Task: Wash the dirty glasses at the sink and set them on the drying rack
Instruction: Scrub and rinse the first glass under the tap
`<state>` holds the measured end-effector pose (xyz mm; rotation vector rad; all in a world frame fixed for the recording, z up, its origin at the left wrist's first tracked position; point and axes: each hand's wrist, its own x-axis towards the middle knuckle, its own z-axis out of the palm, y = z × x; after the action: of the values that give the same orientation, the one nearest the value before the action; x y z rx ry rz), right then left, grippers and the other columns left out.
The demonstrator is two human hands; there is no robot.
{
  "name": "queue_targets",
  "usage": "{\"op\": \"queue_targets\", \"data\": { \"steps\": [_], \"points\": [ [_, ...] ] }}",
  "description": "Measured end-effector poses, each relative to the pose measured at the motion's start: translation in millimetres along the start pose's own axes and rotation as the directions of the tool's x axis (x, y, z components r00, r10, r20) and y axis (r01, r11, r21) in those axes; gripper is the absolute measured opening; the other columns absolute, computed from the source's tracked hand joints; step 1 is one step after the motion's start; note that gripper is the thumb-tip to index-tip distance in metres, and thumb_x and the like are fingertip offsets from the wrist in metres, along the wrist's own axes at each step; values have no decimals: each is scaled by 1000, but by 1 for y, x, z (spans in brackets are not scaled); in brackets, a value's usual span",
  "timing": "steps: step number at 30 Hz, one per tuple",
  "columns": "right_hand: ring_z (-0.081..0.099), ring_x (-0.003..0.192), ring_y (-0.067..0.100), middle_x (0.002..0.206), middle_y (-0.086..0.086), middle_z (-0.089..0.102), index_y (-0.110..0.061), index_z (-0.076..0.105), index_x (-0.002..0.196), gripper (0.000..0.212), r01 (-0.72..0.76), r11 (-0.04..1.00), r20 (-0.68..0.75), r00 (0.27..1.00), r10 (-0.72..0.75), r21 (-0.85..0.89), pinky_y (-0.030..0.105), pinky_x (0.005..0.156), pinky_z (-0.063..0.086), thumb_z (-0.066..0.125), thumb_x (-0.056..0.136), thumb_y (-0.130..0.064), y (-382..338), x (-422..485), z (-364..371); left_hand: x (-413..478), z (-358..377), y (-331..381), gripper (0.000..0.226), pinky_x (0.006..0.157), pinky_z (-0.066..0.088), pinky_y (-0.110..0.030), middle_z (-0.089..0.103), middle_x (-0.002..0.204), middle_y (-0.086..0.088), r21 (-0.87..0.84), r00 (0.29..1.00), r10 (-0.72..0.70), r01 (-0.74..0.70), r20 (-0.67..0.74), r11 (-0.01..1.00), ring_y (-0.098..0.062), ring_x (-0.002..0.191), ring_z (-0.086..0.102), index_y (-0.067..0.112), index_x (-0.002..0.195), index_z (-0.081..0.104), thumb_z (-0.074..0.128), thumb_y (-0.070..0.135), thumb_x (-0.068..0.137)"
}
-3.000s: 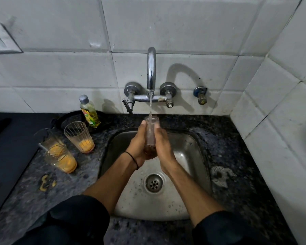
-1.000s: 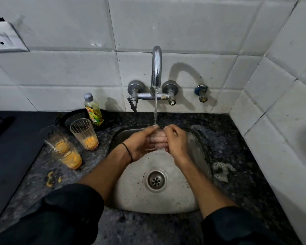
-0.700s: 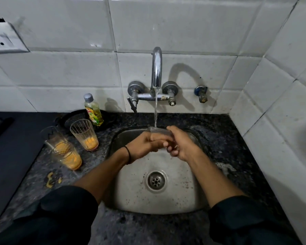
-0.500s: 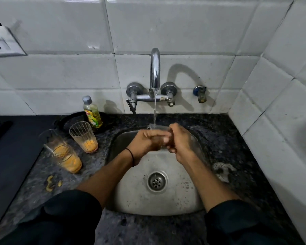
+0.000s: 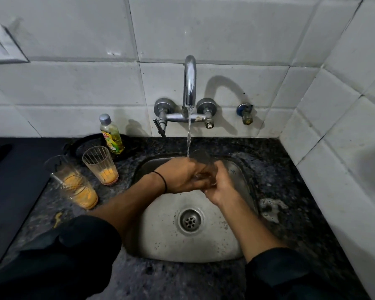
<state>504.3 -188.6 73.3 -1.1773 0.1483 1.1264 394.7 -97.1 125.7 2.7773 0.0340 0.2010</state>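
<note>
Glass (image 5: 201, 162) turned upright; left hand (image 5: 180, 176), right hand (image 5: 221, 187) curled round it.

White tiled walls (image 5: 74, 87) are rising along the back and right edges of the dark speckled surface (image 5: 290, 180).

Not much to read here, tbh. The only thing carrying any print is the bottle (image 5: 111, 135) standing by the wall at the back of the worktop (image 5: 279, 174). Its yellow-green label is showing a small red logo near the top, but the letters are coming out too blurry to make out. No numbers or signs are showing up legibly either.
</note>
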Motion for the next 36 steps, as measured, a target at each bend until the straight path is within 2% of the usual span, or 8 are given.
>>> {"op": "queue_targets", "data": {
  "steps": [5, 10, 16, 19, 24, 28, 31, 36],
  "points": [
    [36, 33, 10, 48, 3, 49, -14, 58, 74, 38, -93, 962, 60, 992, 112, -257, 13, 30, 17, 43, 99, -38, -12, -12, 2, 1, -14, -18, 20, 90, 53, -40, 70, 106, 2, -238, 966, 12, 51, 258, 970, -16, 95, 65, 21, 113, 70, 57, 27, 98],
    [46, 43, 13, 53, 0, 55, -16, 56, 75, 26, 169, 975, 89, 984, -157, -144, 19, 39, 30, 44, 97, -25, -3, -7, 15, 7, -16, -11, 31, 89, 53, -40, 75, 105, -14, -703, 883, -305, 468, 355, 535, -21, 92, 69, 0, 112, 69, 55, 25, 101],
    [46, 38, 13, 57, 3, 56, -15, 58, 81, 31, -96, 982, 106, 988, 114, -161, 17, 34, 31, 43, 96, -37, -12, -1, 13, 0, -14, -24, 27, 93, 51, -40, 70, 117, 3, 65, 973, -61, 48, 224, 997, -21, 103, 65, 33, 120, 66, 56, 34, 95],
    [43, 36, 12, 52, 1, 55, -14, 58, 80, 33, -33, 973, 47, 998, 44, -229, 15, 32, 22, 45, 99, -37, -11, -4, 14, -4, -9, -22, 24, 82, 50, -29, 71, 107, 3, -140, 978, -85, 112, 189, 984, -7, 88, 63, 27, 118, 69, 60, 30, 96],
    [57, 58, 16, 68, 4, 65, -15, 63, 80, 29, 249, 967, 73, 967, -245, -59, 28, 55, 43, 43, 97, -28, -7, -5, 21, -2, -10, -7, 30, 87, 55, -26, 72, 114, -12, -891, 924, -263, 349, 276, 291, -20, 105, 68, 4, 119, 69, 57, 8, 92],
    [47, 47, 17, 63, 6, 60, -14, 62, 75, 37, -15, 961, 71, 997, 36, -277, 19, 40, 33, 48, 97, -39, -18, -6, 18, -10, -9, -26, 42, 97, 51, -37, 68, 120, -2, -124, 979, -47, 72, 198, 990, -20, 109, 64, 16, 122, 65, 39, 30, 93],
    [39, 38, 13, 60, 4, 52, -15, 61, 76, 36, -93, 952, 117, 984, 133, -292, 15, 34, 24, 50, 97, -42, -13, -3, 13, -13, -1, -27, 43, 94, 51, -39, 66, 118, 3, 112, 984, -55, 36, 170, 993, -20, 107, 63, 27, 118, 63, 35, 32, 86],
    [58, 63, 20, 73, 9, 65, -10, 64, 83, 28, 20, 992, 140, 989, -37, 122, 28, 57, 44, 43, 92, -27, -2, 1, 17, 4, -7, -17, 25, 98, 53, -45, 75, 107, -8, -664, 922, -367, 354, 128, 659, -25, 103, 70, 10, 108, 75, 64, 25, 92]
  ]
}}
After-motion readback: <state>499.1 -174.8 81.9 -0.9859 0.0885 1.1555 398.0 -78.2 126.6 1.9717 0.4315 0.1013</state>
